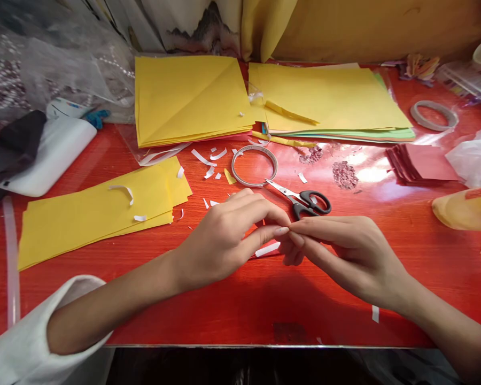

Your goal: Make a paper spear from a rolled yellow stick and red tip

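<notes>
My left hand [228, 235] and my right hand [344, 259] meet at the fingertips above the middle of the red table. Each is closed in a pinch, thumb against fingers. Whatever sits between the tips is too small or too hidden to make out. Just under the left fingers shows a white strip [268, 249] on a red surface. Scissors [304, 202] with black handles lie right behind the fingertips, their blade tips touching a roll of tape [255, 185]. Small white paper scraps [209, 172] are scattered to the left of the roll.
Two stacks of yellow paper [188, 101] [328, 99] lie at the back. Cut yellow strips [92, 208] are at left, near a white object [60, 155]. Dark red paper pieces [428, 162], another tape roll [433, 115] and a yellowish bottle-like object [465, 208] are at right.
</notes>
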The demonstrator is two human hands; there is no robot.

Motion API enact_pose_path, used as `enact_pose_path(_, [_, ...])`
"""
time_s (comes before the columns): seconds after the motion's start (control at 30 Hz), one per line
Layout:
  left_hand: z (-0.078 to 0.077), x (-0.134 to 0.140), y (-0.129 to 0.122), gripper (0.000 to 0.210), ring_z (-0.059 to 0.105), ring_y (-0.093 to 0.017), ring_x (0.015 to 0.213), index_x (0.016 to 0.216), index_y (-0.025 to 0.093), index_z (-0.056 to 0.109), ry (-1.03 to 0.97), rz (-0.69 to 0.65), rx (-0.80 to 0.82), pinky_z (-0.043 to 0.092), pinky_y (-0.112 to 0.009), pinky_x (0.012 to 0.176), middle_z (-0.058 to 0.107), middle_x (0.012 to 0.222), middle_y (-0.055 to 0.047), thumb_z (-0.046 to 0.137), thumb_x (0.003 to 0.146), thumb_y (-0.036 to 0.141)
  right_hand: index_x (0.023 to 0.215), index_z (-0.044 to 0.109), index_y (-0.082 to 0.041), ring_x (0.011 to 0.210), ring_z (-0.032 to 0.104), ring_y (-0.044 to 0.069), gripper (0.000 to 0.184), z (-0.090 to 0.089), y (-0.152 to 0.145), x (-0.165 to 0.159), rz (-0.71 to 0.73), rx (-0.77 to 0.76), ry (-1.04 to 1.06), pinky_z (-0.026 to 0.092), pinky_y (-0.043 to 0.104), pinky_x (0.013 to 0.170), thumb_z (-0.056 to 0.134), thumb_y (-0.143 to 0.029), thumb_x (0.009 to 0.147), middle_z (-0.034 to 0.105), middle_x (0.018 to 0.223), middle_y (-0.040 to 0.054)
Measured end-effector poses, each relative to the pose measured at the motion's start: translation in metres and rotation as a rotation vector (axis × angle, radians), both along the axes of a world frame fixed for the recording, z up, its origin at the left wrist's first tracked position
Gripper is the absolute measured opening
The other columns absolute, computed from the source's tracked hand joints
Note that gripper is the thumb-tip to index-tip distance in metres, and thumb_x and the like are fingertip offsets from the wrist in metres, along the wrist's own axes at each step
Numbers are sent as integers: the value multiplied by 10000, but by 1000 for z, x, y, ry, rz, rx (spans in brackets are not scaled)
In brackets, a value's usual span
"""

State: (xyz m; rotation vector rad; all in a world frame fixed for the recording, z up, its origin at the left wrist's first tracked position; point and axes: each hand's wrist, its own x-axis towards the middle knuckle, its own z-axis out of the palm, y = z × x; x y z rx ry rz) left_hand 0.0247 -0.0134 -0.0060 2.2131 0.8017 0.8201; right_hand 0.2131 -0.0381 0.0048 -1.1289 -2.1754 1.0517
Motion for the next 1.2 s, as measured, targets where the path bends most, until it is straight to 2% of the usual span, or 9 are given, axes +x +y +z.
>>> enact_pose_path(0.4, [0, -3, 2, 135, 543, -83, 791, 912, 155, 602, 9, -17, -62, 442, -201, 729, 643, 864, -14, 496, 831, 143, 776, 610, -147, 591, 611, 98, 177, 1, 1, 0, -9, -77, 26, 461, 185, 552, 445, -101, 824, 650, 638, 5])
enact_pose_path(0.73, [0, -1, 1, 103, 537, -74, 755, 854, 127, 598, -9, -14, -50, 433, -179, 696, 636, 803, -18, 507, 829, 169, 716, 591, -148, 575, 609, 95, 186, 0, 1, 0, 1, -93, 31, 460, 185, 538, 448, -128, 833, 648, 632, 13])
enact_pose_path(1.2, [-4, -3, 2, 135, 552, -80, 779, 907, 156, 604, -20, -30, -48, 445, -195, 717, 648, 849, -11, 494, 832, 143, 702, 595, -150, 556, 604, 93, 203, -1, 3, 1, 6, -146, 66, 459, 175, 525, 444, -136, 837, 645, 625, 8])
